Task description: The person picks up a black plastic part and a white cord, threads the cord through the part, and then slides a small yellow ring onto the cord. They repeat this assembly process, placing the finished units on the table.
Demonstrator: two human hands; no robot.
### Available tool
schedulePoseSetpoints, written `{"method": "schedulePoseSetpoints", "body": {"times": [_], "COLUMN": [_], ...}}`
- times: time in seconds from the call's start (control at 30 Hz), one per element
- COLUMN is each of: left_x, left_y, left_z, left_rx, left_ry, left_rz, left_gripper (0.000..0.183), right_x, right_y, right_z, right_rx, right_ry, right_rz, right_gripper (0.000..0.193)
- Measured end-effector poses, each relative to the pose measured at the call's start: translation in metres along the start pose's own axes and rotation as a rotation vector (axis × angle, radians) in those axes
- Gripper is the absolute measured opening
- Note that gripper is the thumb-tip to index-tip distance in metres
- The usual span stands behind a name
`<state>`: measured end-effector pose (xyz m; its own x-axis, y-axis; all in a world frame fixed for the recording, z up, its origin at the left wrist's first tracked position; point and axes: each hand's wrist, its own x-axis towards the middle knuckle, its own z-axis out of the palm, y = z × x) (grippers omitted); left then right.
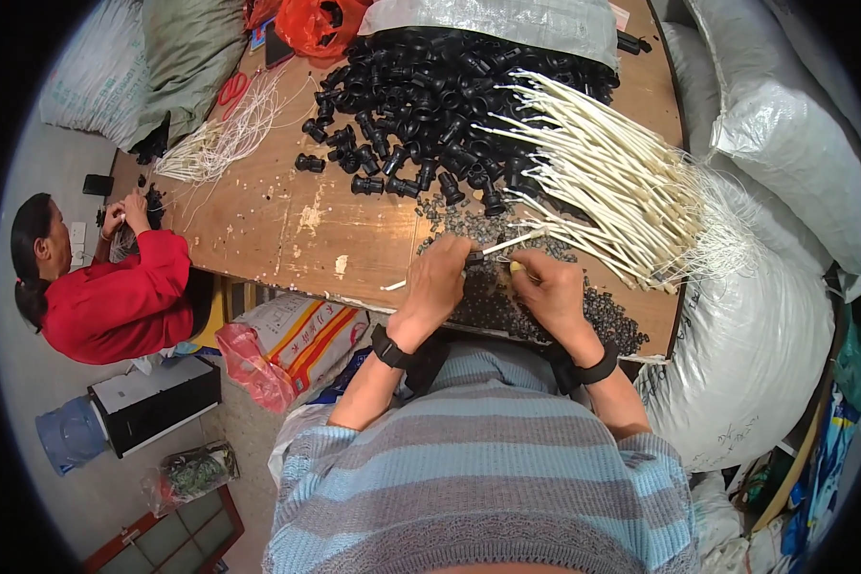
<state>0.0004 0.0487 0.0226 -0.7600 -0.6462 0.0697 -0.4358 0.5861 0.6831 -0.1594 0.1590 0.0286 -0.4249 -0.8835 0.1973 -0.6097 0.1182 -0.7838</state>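
Note:
My left hand [437,287] is closed at the table's near edge, its fingertips pinching a small black plastic part [474,258]. A white sleeved wire [513,244] runs from beside that part up to the right. Just right of it, my right hand [553,290] is closed in a pinch, with a yellow patch at one fingertip; what it grips is too small to make out. Small dark metal-like pieces [614,320] lie scattered under and around both hands. Beyond them spreads a large bundle of white sleeved wires [612,182] with thin loose ends at the right.
A heap of black plastic socket-like parts [421,105] covers the table's [258,225] far middle. More white wires [215,143] and red scissors [232,91] lie far left. A co-worker in a red top [129,297] sits at the left. Full white sacks [751,335] crowd the right side.

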Motion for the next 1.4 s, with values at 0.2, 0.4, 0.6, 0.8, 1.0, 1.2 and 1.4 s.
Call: {"method": "schedulePoseSetpoints", "body": {"times": [0.2, 0.4, 0.6, 0.8, 1.0, 1.2, 1.4], "left_x": [0.000, -0.001, 0.001, 0.001, 0.004, -0.001, 0.011], "left_y": [0.002, 0.005, 0.009, 0.009, 0.007, 0.000, -0.020], "left_z": [0.004, 0.008, 0.007, 0.001, -0.006, -0.002, -0.011], "left_rx": [-0.034, -0.003, 0.006, -0.049, -0.283, -0.349, -0.243], "left_ry": [0.005, 0.004, 0.001, -0.203, 0.070, 0.188, 0.320], "left_rz": [0.072, 0.109, 0.116, 0.051, 0.158, 0.266, -0.044], "left_gripper": [0.039, 0.035, 0.045, 0.051, 0.041, 0.027, 0.023], "right_x": [0.000, -0.002, -0.005, -0.010, -0.009, -0.010, -0.011], "right_y": [-0.001, 0.001, -0.006, -0.002, -0.003, -0.005, -0.003], "right_z": [0.010, 0.012, 0.007, 0.009, 0.007, 0.016, 0.012], "right_rx": [0.067, 0.144, 0.082, 0.099, -0.071, 0.255, 0.193], "right_ry": [-0.015, -0.090, -0.118, -0.204, -0.263, -0.105, -0.124], "right_rz": [0.042, 0.093, 0.070, -0.077, -0.039, -0.113, 0.162], "right_gripper": [0.012, 0.012, 0.011, 0.022, 0.024, 0.019, 0.015]}}
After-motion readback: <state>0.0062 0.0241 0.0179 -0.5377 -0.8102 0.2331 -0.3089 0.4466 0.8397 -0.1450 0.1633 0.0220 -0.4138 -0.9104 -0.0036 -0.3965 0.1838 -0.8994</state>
